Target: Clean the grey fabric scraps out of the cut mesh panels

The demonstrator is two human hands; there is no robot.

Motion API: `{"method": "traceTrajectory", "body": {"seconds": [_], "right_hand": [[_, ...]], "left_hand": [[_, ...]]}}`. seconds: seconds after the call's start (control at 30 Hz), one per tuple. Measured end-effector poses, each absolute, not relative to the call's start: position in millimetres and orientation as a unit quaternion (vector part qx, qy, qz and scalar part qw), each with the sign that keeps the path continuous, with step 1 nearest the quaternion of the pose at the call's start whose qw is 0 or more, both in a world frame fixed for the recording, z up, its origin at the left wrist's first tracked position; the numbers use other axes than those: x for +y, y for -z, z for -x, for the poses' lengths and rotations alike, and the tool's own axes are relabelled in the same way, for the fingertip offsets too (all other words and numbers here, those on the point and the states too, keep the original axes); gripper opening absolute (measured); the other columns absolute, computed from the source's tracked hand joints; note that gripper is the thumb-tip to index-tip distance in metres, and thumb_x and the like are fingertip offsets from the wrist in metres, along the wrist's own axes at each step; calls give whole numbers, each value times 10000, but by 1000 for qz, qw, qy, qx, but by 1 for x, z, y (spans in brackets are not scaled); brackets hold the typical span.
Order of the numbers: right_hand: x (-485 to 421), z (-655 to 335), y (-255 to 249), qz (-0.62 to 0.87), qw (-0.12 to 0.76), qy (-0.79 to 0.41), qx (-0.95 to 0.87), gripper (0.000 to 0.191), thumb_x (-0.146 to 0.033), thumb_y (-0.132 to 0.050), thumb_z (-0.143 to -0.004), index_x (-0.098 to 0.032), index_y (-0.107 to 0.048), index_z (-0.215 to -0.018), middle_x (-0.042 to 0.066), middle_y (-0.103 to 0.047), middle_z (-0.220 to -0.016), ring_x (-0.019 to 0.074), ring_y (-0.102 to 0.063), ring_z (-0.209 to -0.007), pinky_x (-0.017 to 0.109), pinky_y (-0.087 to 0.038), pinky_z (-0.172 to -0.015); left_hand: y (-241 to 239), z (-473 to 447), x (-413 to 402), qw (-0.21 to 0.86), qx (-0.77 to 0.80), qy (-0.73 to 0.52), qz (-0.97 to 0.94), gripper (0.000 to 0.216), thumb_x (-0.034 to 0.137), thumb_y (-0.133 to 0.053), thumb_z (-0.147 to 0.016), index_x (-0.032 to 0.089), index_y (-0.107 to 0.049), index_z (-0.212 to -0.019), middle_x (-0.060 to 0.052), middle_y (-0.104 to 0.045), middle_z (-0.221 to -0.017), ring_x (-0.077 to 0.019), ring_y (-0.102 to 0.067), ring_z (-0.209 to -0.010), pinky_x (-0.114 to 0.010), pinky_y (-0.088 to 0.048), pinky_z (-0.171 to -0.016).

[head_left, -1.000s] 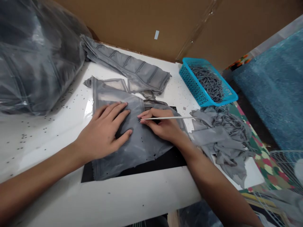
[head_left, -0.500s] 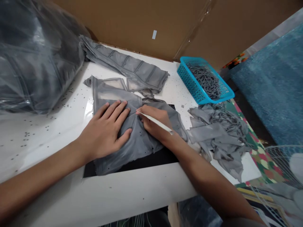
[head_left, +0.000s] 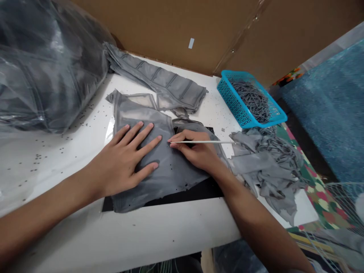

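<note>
My left hand (head_left: pixel 125 159) lies flat on a piece of grey sheer fabric (head_left: pixel 159 178), its fingers spread. The fabric has seamed edges and a paler, see-through strip at the top, and small dark specks dot its middle. Beneath it lies a black sheet (head_left: pixel 184 193), showing along the near edge. My right hand (head_left: pixel 196 148) is closed in a pinch around slim, pale tweezers (head_left: pixel 212 142). Their tip meets the fabric just right of my left fingers, while the back end points right.
A large clear bag of dark fabric (head_left: pixel 48 72) stands at the left. Folded grey pieces (head_left: pixel 167 81) lie behind. At the right are a blue basket (head_left: pixel 236 104) of grey strips and a heap of grey scraps (head_left: pixel 267 167). Dark specks litter the white table (head_left: pixel 71 151).
The tweezers have swung from slanting down to the right to nearly level. My right hand has turned with them. My left fingers have spread wider, and the fabric looks smoother.
</note>
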State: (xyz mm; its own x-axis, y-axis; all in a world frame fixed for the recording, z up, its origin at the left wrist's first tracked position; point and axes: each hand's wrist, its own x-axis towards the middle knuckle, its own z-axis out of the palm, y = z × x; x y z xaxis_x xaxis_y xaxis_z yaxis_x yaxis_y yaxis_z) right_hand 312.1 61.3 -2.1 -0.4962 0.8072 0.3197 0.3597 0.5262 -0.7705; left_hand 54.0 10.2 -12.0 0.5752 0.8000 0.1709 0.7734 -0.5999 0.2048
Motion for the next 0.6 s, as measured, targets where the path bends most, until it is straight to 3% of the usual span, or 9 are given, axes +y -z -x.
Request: {"method": "traceTrajectory", "body": {"seconds": [0.37,0.6], "right_hand": [[60,-313,2,345,316,-266,-843,103,-205,-686,-971,-280,-738,-924,-2,-816,-1015,205,-781,-959,360,-637,-871],[58,-312,3,334,299,-223,-866,107,-227,-633,-1007,-254,-713,-941,9,-805,-1020,171,-765,-954,299,-619,-866]], "left_hand": [[12,-54,9,77,438,-124,-887,618,553,-361,-1073,320,-342,-1644,-45,-98,-1771,-399,-141,-1611,-633,-170,-1284],[11,-55,9,84,438,-125,-886,606,541,-366,-1074,327,-350,-1641,-34,-77,-1774,-416,-139,-1607,-643,-168,-1283]]}}
